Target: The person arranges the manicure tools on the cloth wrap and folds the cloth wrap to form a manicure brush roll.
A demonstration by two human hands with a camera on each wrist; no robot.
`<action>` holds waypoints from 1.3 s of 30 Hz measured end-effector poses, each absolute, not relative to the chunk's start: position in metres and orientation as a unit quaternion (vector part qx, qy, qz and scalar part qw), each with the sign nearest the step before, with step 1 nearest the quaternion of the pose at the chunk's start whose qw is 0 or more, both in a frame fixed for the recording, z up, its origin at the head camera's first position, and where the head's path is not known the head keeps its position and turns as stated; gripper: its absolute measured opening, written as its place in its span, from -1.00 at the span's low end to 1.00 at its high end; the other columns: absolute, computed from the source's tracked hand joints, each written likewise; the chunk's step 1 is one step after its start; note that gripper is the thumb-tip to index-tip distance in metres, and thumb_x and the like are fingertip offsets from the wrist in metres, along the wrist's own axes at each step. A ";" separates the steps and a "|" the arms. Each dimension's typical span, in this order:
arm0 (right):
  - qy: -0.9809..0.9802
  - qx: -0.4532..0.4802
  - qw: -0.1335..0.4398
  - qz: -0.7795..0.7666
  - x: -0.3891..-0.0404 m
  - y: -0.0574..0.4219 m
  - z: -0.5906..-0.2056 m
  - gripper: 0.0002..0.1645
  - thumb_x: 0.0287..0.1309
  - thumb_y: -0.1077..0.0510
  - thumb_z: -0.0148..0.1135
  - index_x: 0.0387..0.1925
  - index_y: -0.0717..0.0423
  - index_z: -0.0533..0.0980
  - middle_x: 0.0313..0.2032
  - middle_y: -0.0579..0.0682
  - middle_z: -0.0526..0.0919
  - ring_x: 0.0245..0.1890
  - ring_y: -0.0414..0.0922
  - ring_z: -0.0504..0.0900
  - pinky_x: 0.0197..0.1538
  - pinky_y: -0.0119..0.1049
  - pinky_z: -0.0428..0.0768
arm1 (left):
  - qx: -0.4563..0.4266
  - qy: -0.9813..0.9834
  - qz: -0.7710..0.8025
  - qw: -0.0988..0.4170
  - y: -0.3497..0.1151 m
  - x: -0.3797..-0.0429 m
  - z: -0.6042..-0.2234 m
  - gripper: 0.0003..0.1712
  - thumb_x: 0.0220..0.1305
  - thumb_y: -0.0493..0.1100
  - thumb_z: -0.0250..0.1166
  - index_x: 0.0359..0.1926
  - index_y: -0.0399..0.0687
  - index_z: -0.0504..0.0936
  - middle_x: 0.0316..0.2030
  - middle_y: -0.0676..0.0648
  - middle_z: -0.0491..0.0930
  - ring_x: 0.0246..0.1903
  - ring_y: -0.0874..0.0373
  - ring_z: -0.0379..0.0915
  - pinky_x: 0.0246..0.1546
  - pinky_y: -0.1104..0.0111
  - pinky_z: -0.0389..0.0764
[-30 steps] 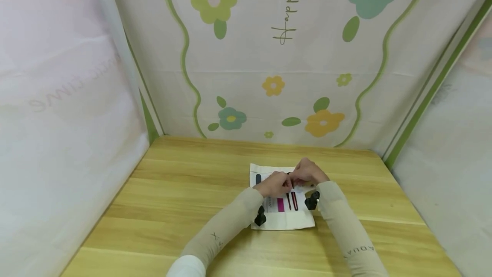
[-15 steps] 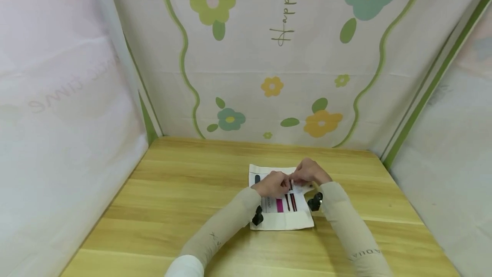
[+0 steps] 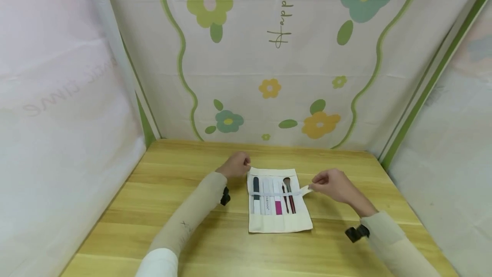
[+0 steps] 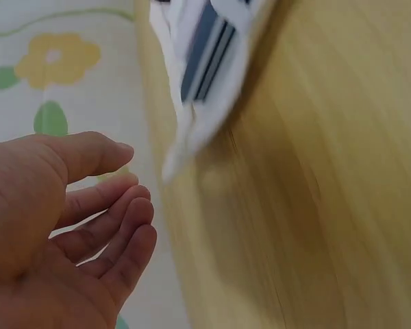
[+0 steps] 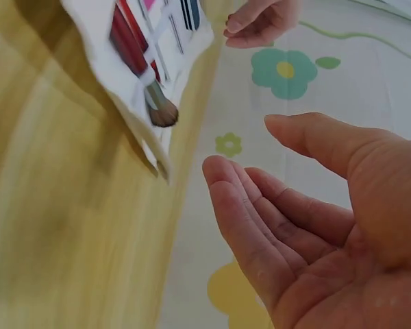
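A white cloth roll-up pouch [image 3: 265,226] lies spread flat on the table. A pale elastic band [image 3: 270,194] crosses the tools in it. From left to right they are a dark-and-white flat stick [image 3: 256,185], pale lettered strips, a white-and-pink strip [image 3: 278,207], a thin dark red-handled tool [image 3: 285,202] and a makeup brush [image 3: 287,181]. At the far left corner is my left hand [image 3: 235,164]; its fingers are loosely bent with nothing between them in the left wrist view. My right hand [image 3: 333,185] is beside the side tab [image 3: 306,190], thumb and fingers apart in the right wrist view.
The wooden table [image 3: 184,174] meets a flower-printed cloth wall [image 3: 238,54] along its back edge. More cloth walls stand at the left [image 3: 69,119] and right. Each wrist carries a small black camera, such as the right camera [image 3: 356,233].
Both hands were together over the pouch's upper right, at the band and brush. Now they have parted: left to the far left corner, right out past the side tab. The tools are uncovered.
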State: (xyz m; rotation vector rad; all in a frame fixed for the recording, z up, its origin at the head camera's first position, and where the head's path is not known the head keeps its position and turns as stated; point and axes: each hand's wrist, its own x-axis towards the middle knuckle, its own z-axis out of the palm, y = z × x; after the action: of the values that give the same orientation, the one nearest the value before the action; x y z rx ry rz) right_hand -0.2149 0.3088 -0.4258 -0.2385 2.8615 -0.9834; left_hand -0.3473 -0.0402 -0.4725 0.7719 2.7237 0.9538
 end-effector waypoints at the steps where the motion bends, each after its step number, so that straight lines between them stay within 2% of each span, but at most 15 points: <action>1: 0.941 -0.078 0.054 -0.324 -0.208 0.310 -0.428 -0.66 0.37 -0.04 0.41 -0.08 0.14 0.74 -0.23 -0.04 0.79 -0.22 -0.10 0.75 -0.20 -0.24 0.69 | 0.248 0.910 0.324 0.079 -0.047 -0.350 -0.475 -0.79 0.44 -0.31 0.28 0.01 -0.34 0.67 -0.07 -0.19 0.69 -0.11 0.04 0.59 0.00 0.18 0.69; 3: 0.941 -0.074 0.057 -0.326 -0.197 0.312 -0.434 -0.66 0.37 -0.06 0.41 -0.07 0.12 0.75 -0.23 -0.06 0.79 -0.21 -0.12 0.74 -0.20 -0.27 0.69 | 0.229 0.906 0.347 0.081 -0.056 -0.355 -0.481 -0.77 0.44 -0.30 0.28 0.02 -0.35 0.67 -0.06 -0.20 0.69 -0.09 0.03 0.60 0.04 0.14 0.67; 7: 0.937 -0.071 0.065 -0.337 -0.180 0.312 -0.452 -0.67 0.34 -0.01 0.44 -0.09 0.18 0.74 -0.24 -0.05 0.79 -0.23 -0.19 0.71 -0.22 -0.33 0.68 | 0.196 0.892 0.394 0.106 -0.065 -0.356 -0.490 -0.81 0.49 -0.23 0.28 -0.03 -0.28 0.69 -0.10 -0.17 0.70 -0.13 0.04 0.64 -0.01 0.19 0.69; 10: 0.929 -0.069 0.084 -0.353 -0.172 0.310 -0.463 -0.67 0.31 0.04 0.46 -0.11 0.24 0.73 -0.25 -0.02 0.78 -0.25 -0.18 0.70 -0.26 -0.34 0.67 | 0.185 0.881 0.415 0.130 -0.065 -0.352 -0.492 -0.76 0.52 -0.17 0.28 0.01 -0.25 0.71 -0.08 -0.16 0.71 -0.13 0.03 0.66 -0.04 0.22 0.69; 15: 0.919 -0.074 0.124 -0.368 -0.164 0.306 -0.478 -0.66 0.29 -0.01 0.48 -0.15 0.22 0.73 -0.30 -0.04 0.77 -0.33 -0.18 0.66 -0.32 -0.35 0.63 | 0.186 0.877 0.421 0.140 -0.060 -0.347 -0.493 -0.70 0.51 -0.09 0.30 0.05 -0.22 0.71 -0.05 -0.14 0.72 -0.11 0.05 0.64 -0.08 0.23 0.68; 25: 0.856 -0.058 0.210 -0.469 -0.161 0.296 -0.488 -0.71 0.28 0.11 0.48 -0.24 0.32 0.70 -0.38 0.09 0.80 -0.38 -0.05 0.78 -0.28 -0.20 0.77 | 0.154 0.855 0.477 0.133 -0.046 -0.353 -0.501 -0.76 0.47 -0.17 0.34 -0.01 -0.26 0.74 -0.13 -0.17 0.74 -0.24 0.06 0.67 -0.23 0.31 0.69; 30: 0.834 -0.037 0.239 -0.497 -0.165 0.297 -0.487 -0.73 0.27 0.16 0.48 -0.23 0.34 0.67 -0.38 0.11 0.80 -0.37 -0.09 0.79 -0.24 -0.22 0.79 | 0.138 0.835 0.511 0.150 -0.045 -0.356 -0.499 -0.79 0.44 -0.22 0.34 -0.03 -0.27 0.75 -0.12 -0.18 0.75 -0.21 0.04 0.70 -0.14 0.26 0.74; 34: 0.824 -0.033 0.247 -0.510 -0.174 0.302 -0.482 -0.69 0.28 0.16 0.46 -0.16 0.38 0.65 -0.36 0.12 0.81 -0.36 -0.11 0.79 -0.21 -0.23 0.80 | 0.138 0.817 0.534 0.171 -0.054 -0.356 -0.494 -0.79 0.43 -0.25 0.32 -0.04 -0.28 0.76 -0.12 -0.17 0.74 -0.16 0.05 0.67 -0.04 0.23 0.74; 39: 0.813 -0.024 0.254 -0.523 -0.187 0.313 -0.473 -0.63 0.32 0.14 0.43 -0.04 0.39 0.61 -0.29 0.11 0.79 -0.31 -0.14 0.79 -0.18 -0.27 0.79 | 0.148 0.788 0.559 0.214 -0.071 -0.356 -0.488 -0.78 0.46 -0.24 0.28 -0.06 -0.33 0.73 -0.20 -0.09 0.70 -0.18 0.07 0.60 0.00 0.21 0.69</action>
State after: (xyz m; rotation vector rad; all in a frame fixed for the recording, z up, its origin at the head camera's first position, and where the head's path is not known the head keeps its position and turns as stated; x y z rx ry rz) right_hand -0.1865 0.3130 -0.4733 -0.0660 2.2088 -1.4212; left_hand -0.3559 -0.0710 -0.4885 0.4099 2.1854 1.5497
